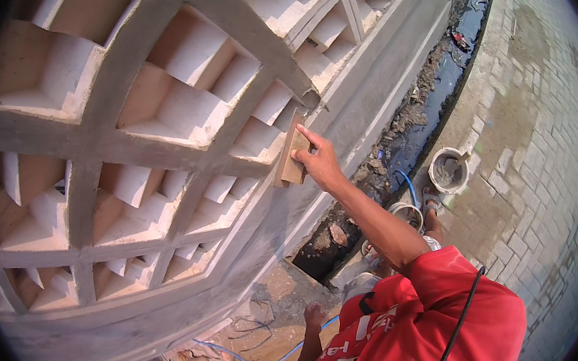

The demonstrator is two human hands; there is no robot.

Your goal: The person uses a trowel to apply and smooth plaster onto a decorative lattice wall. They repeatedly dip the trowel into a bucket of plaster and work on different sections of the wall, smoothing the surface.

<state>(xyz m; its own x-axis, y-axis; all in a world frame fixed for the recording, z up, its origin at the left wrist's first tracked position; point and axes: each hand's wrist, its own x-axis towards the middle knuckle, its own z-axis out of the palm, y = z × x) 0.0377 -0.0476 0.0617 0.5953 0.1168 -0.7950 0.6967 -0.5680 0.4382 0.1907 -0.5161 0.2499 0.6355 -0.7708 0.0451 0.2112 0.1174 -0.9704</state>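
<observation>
Up high, right hand (pixel 320 163) presses wooden float (pixel 292 157) on wall (pixel 363 83), long axis near-upright.

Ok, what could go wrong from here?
The right hand presses a wooden float near a chipped corner of the grey wall; hard rubbing might break more off. An open trench runs along the wall's foot, a possible trip. The left hand hangs free, bracing nothing.
</observation>
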